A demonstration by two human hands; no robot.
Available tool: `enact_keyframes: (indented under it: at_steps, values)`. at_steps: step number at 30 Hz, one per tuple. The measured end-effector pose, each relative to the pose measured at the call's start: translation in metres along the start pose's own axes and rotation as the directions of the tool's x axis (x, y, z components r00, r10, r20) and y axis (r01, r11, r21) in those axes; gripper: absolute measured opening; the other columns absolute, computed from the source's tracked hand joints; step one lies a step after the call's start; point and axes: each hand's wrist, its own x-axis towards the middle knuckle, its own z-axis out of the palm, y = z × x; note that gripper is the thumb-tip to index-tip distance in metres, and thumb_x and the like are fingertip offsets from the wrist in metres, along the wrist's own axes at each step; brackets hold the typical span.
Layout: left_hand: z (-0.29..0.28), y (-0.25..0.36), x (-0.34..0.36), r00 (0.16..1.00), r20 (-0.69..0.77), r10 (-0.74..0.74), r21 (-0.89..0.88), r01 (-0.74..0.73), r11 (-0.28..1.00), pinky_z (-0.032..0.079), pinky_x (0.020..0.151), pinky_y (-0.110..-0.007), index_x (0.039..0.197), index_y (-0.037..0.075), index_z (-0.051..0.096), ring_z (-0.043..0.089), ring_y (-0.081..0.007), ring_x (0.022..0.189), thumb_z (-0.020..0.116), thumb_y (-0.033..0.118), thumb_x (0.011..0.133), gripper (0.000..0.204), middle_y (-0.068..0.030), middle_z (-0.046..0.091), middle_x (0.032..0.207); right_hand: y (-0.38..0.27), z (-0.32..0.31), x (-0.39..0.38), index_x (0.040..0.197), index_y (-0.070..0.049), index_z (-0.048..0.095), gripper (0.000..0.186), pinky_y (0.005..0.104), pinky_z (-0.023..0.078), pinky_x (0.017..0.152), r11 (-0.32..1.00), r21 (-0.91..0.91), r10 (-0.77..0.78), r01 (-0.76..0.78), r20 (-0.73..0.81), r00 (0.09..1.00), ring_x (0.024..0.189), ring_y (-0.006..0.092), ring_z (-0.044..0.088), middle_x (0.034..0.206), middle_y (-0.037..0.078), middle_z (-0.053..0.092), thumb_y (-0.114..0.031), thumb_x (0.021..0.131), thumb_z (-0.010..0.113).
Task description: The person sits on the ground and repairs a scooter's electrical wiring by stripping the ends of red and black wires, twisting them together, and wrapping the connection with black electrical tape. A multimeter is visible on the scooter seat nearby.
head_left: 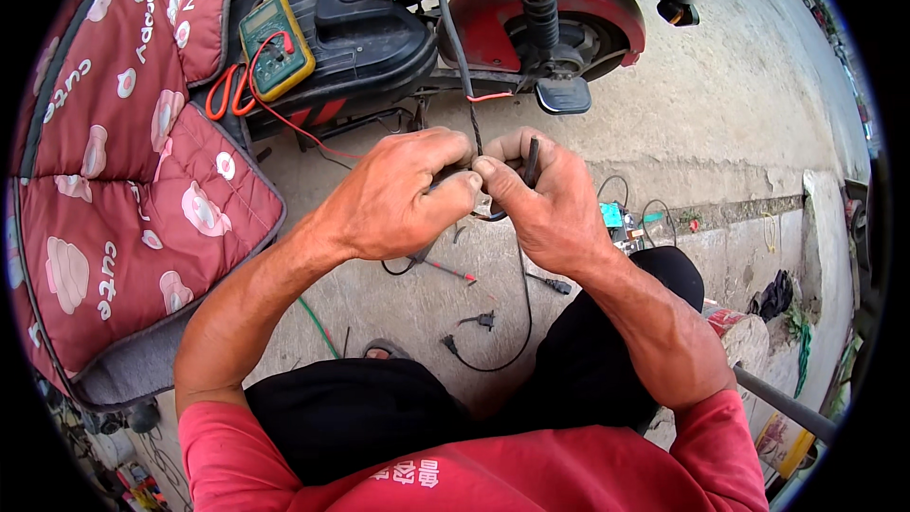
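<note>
A dark cable (456, 47) comes down from the scooter to my two hands, with a red wire (490, 96) branching off sideways above them. Both hands meet at its thin, twisted-looking lower part. My left hand (403, 194) pinches there with thumb and fingers. Against it, my right hand (545, 194) is closed, its thumb pressed on the cable. A short black strip (533, 161) sticks up between the right fingers; whether it is tape or cable sheath I cannot tell. A black loop shows just under the fingertips. The exact joint is hidden by my fingers.
A yellow-green multimeter (276, 49) rests on the scooter's black footboard (365, 47), beside a red padded cover (142, 171). The red rear wheel guard (479, 19) is ahead. Below, a probe (450, 271), plugs (485, 320) and a black cord (528, 322) lie on concrete.
</note>
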Motion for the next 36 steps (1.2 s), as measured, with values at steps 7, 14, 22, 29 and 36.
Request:
enact_keyframes:
  at_steps: [7, 14, 22, 29, 36]
  values:
    - [0.003, 0.003, -0.002, 0.994, -0.081, 0.074, 0.123, -0.063, 0.99, 0.044, 0.067, -0.043, 0.085, -0.004, 0.056, 0.054, -0.0333, 0.07, 0.052, 0.018, 0.084, 0.023, -0.0171, 0.052, 0.076, 0.007, 0.003, 0.003, 0.091, 0.004, 0.063, 0.026, 0.0277, 0.044, 0.055, 0.996, 0.087, 0.021, -0.018, -0.035, 0.999, 0.062, 0.0086, 0.054, 0.072, 0.004, 0.063, -0.022, 0.095, 0.064]
    - [0.004, 0.006, -0.005, 0.995, -0.088, 0.039, -0.05, -0.043, 0.998, 0.045, 0.06, -0.044, 0.078, -0.002, 0.058, 0.056, -0.0356, 0.065, 0.058, 0.018, 0.079, 0.02, -0.0167, 0.056, 0.073, 0.006, 0.004, 0.007, 0.09, 0.001, 0.064, 0.027, 0.0273, 0.045, 0.055, 0.955, 0.21, 0.206, -0.21, 0.039, 0.978, 0.063, 0.0092, 0.057, 0.07, 0.003, 0.061, -0.026, 0.094, 0.063]
    - [0.007, 0.052, -0.01, 0.918, -0.076, 0.39, 0.041, -0.388, 0.921, 0.046, 0.054, -0.038, 0.081, 0.006, 0.059, 0.057, -0.0291, 0.063, 0.067, 0.021, 0.071, 0.02, -0.0094, 0.054, 0.072, 0.004, -0.002, 0.034, 0.09, -0.004, 0.062, 0.021, 0.0265, 0.041, 0.061, 0.913, 0.3, 0.276, -0.278, 0.048, 0.96, 0.064, 0.01, 0.052, 0.073, 0.001, 0.057, -0.025, 0.095, 0.063]
    - [0.047, -0.047, -0.041, 0.828, 0.499, -0.256, 0.256, 0.142, 0.956, 0.049, 0.074, -0.048, 0.093, 0.002, 0.065, 0.063, -0.039, 0.086, 0.064, 0.034, 0.083, 0.033, -0.0182, 0.064, 0.092, -0.003, -0.013, 0.028, 0.103, -0.003, 0.065, 0.025, 0.0255, 0.045, 0.07, 0.906, 0.258, 0.279, -0.335, 0.232, 0.932, 0.073, 0.0095, 0.058, 0.082, 0.0, 0.061, -0.027, 0.098, 0.062]
    - [0.089, -0.163, -0.118, 0.758, 0.472, -0.449, 0.328, 0.322, 0.888, 0.05, 0.081, -0.049, 0.097, 0.0, 0.065, 0.063, -0.0417, 0.093, 0.064, 0.034, 0.083, 0.038, -0.0233, 0.065, 0.097, -0.001, -0.014, 0.025, 0.094, -0.005, 0.065, 0.023, 0.0252, 0.046, 0.067, 0.893, 0.319, 0.261, -0.317, 0.208, 0.943, 0.07, 0.0097, 0.06, 0.083, 0.001, 0.063, -0.027, 0.094, 0.069]
